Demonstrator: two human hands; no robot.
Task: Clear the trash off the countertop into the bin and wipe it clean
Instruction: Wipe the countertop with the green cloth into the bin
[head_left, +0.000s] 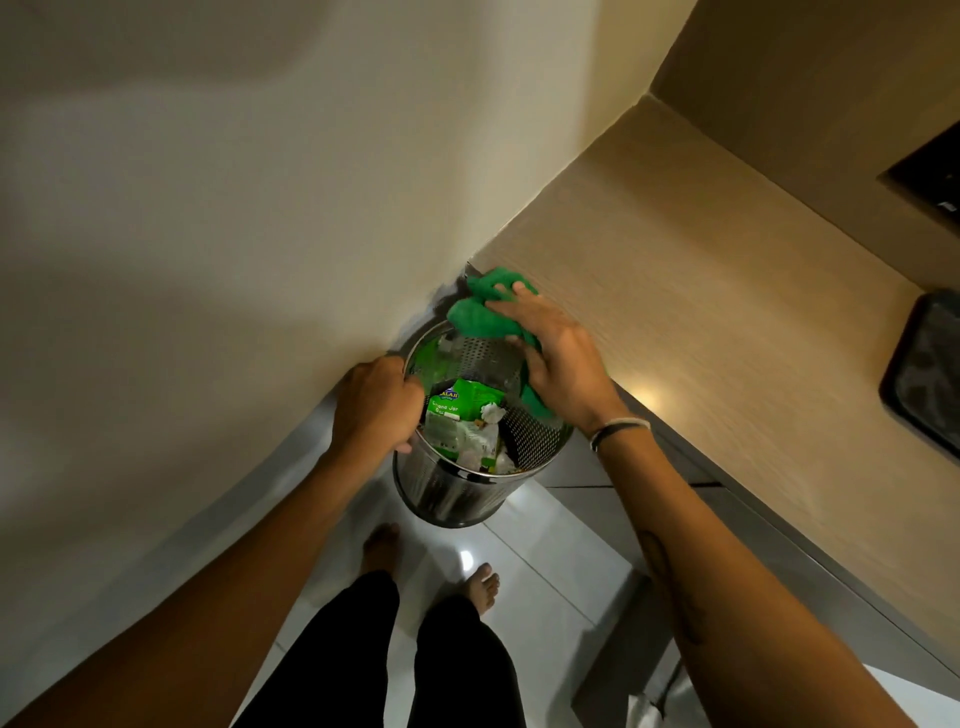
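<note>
1. Left hand (376, 402): fingers clamped on near-left rim of bin (457, 493).
2. Bin: held up beside the counter (701, 338) edge; green packet (460, 408) inside, print partly legible, "ALAJI".
3. Right hand (558, 364): nearer the counter; fingers closed around green cloth (480, 317), above bin's far rim.

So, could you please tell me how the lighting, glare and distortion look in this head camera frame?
Head view: dim, warm light; bright glare spots on the floor tiles and the countertop edge. Wide-angle distortion bends the wall and counter lines. Soft shadows fall across the wall. The bin, the left hand on its rim and the right hand on the green cloth are fairly sharp; edges are soft.
</note>
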